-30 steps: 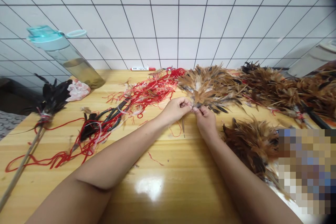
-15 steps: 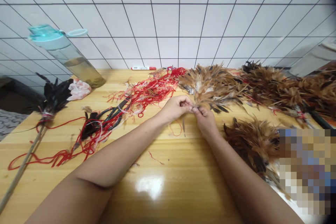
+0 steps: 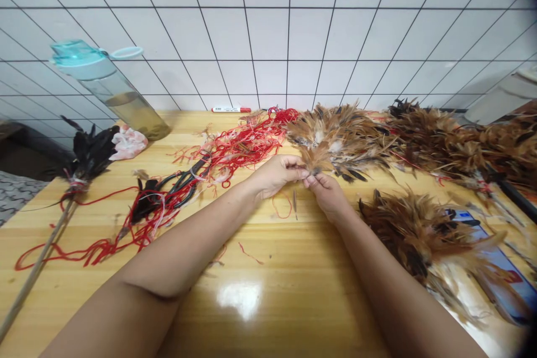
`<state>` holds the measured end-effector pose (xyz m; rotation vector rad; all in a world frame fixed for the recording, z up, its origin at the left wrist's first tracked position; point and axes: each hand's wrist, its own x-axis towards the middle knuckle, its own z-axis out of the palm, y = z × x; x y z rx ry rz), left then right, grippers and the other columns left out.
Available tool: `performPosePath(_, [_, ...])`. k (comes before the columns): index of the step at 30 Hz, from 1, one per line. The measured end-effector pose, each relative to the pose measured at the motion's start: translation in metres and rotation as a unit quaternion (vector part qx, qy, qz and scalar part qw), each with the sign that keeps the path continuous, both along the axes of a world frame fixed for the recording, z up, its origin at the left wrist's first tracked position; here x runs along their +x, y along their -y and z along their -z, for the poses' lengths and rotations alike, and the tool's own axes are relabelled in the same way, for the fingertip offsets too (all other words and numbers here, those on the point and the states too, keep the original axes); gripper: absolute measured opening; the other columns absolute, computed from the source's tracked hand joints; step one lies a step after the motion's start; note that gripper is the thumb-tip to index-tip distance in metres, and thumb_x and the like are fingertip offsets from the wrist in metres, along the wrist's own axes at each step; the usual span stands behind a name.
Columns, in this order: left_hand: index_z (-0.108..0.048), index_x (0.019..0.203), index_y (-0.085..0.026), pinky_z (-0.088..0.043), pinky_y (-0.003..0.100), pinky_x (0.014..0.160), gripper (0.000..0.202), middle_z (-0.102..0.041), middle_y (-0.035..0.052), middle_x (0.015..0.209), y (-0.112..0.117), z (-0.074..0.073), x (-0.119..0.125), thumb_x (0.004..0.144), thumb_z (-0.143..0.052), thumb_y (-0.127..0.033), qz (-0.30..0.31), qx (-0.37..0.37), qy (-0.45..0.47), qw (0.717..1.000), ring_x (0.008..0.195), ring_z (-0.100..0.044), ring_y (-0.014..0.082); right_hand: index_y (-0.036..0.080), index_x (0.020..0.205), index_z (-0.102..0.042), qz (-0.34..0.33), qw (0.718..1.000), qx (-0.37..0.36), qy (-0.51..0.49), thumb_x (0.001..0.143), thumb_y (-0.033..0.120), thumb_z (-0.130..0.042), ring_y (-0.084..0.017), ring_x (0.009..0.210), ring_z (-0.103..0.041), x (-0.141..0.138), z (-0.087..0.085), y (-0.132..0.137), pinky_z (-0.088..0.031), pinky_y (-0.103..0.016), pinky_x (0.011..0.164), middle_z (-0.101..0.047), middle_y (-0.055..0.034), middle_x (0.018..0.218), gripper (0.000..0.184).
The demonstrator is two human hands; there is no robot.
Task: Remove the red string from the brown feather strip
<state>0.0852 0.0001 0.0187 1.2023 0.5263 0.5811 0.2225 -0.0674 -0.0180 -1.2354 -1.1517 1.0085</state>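
Left hand (image 3: pixel 277 174) and right hand (image 3: pixel 327 193) meet fingertip to fingertip, both pinched tight on a small feather tuft (image 3: pixel 315 159). It now stands clear of the feather pile (image 3: pixel 352 134) it lay against a second ago, so it looks separated, held low over the table (image 3: pixel 260 268).

brown feather tuft (image 3: pixel 318 158), pinched, above table

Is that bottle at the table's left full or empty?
Partly full: brownish liquid fills only the lower part of the clear bottle; above it, up to the teal cap, it looks empty.
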Motion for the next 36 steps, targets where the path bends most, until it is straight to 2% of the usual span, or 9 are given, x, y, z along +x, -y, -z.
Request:
performPosePath(8, [-0.060, 0.068, -0.010, -0.042, 0.024, 0.066, 0.036, -0.062, 0.0009, 0.063, -0.002, 0.004, -0.001, 0.057, -0.084, -0.035, 0.012, -0.035, 0.012, 0.999, 0.061, -0.057, 0.0085, 0.021, 0.059, -0.060, -0.010, 1.000, 0.001, -0.022, 0.071, 0.047, -0.065, -0.016, 0.071, -0.054, -0.003, -0.003, 0.001, -0.043, -0.031, 0.076, -0.061, 0.0001, 0.065, 0.029])
performPosePath(13, [-0.057, 0.064, -0.011, -0.038, 0.023, 0.062, 0.038, -0.053, -0.0029, 0.056, -0.003, 0.005, 0.000, 0.062, -0.080, -0.041, -0.006, 0.022, -0.001, 1.000, 0.056, -0.049, 0.0061, 0.022, 0.062, -0.064, -0.018, 1.000, 0.003, -0.025, 0.073, 0.046, -0.064, -0.018, 0.074, -0.056, -0.003, -0.009, 0.002, -0.044, -0.033, 0.078, -0.064, -0.0008, 0.068, 0.027])
performPosePath(17, [-0.054, 0.062, -0.012, -0.036, 0.023, 0.061, 0.035, -0.052, -0.0034, 0.055, -0.001, 0.005, 0.001, 0.065, -0.076, -0.039, -0.030, 0.079, -0.039, 0.996, 0.056, -0.047, 0.0064, 0.022, 0.061, -0.064, -0.024, 0.999, -0.005, -0.026, 0.070, 0.048, -0.066, -0.018, 0.074, -0.057, -0.003, -0.007, 0.001, -0.043, -0.032, 0.077, -0.065, -0.0015, 0.069, 0.028])
performPosePath(21, [-0.055, 0.064, -0.012, -0.041, 0.025, 0.066, 0.032, -0.058, -0.0002, 0.060, 0.000, 0.002, 0.001, 0.067, -0.075, -0.037, -0.028, 0.083, -0.040, 0.995, 0.061, -0.054, 0.0093, 0.021, 0.058, -0.060, 0.007, 1.000, -0.002, -0.026, 0.070, 0.048, -0.066, -0.016, 0.069, -0.052, -0.003, -0.006, 0.001, -0.041, -0.030, 0.072, -0.059, 0.0002, 0.064, 0.030])
performPosePath(23, [-0.058, 0.069, -0.012, -0.042, 0.026, 0.070, 0.029, -0.062, 0.0021, 0.066, 0.000, -0.002, 0.000, 0.068, -0.074, -0.036, -0.027, 0.081, -0.023, 0.996, 0.067, -0.058, 0.0115, 0.021, 0.060, -0.059, 0.014, 0.998, -0.010, -0.056, 0.070, 0.048, -0.066, -0.013, 0.065, -0.047, -0.002, -0.008, 0.001, -0.039, -0.027, 0.065, -0.055, 0.0013, 0.063, 0.030])
performPosePath(27, [-0.064, 0.087, -0.013, -0.042, 0.024, 0.072, 0.028, -0.065, 0.0023, 0.082, -0.002, -0.005, -0.002, 0.069, -0.073, -0.032, -0.102, 0.108, -0.039, 0.988, 0.074, -0.057, 0.0103, 0.021, 0.063, -0.055, 0.052, 0.984, -0.041, -0.167, 0.065, 0.047, -0.070, -0.009, 0.053, -0.030, 0.002, -0.015, 0.000, -0.027, -0.024, 0.050, -0.043, 0.0045, 0.061, 0.030])
performPosePath(29, [-0.064, 0.087, -0.013, -0.041, 0.023, 0.071, 0.026, -0.065, 0.0021, 0.084, -0.002, -0.003, -0.001, 0.070, -0.071, -0.030, -0.122, 0.128, -0.065, 0.982, 0.074, -0.055, 0.0098, 0.022, 0.064, -0.053, 0.076, 0.976, -0.039, -0.198, 0.061, 0.046, -0.073, -0.009, 0.055, -0.032, 0.003, -0.017, -0.001, -0.028, -0.023, 0.049, -0.045, 0.0036, 0.065, 0.032])
performPosePath(32, [-0.064, 0.085, -0.012, -0.043, 0.023, 0.071, 0.021, -0.066, 0.0032, 0.081, 0.001, 0.003, 0.003, 0.072, -0.069, -0.027, -0.097, 0.142, -0.094, 0.981, 0.073, -0.057, 0.0104, 0.022, 0.064, -0.050, 0.096, 0.969, -0.032, -0.227, 0.061, 0.045, -0.075, -0.011, 0.065, -0.043, 0.002, -0.018, -0.001, -0.032, -0.022, 0.051, -0.056, 0.0001, 0.081, 0.034])
performPosePath(36, [-0.063, 0.092, -0.011, -0.047, 0.027, 0.074, 0.021, -0.068, 0.0057, 0.081, 0.007, 0.009, 0.009, 0.075, -0.064, -0.024, -0.045, 0.152, -0.095, 0.983, 0.074, -0.063, 0.0132, 0.022, 0.067, -0.052, 0.057, 0.951, -0.029, -0.303, 0.066, 0.040, -0.075, -0.012, 0.077, -0.052, 0.000, -0.015, 0.000, -0.039, -0.023, 0.059, -0.060, 0.0003, 0.105, 0.030])
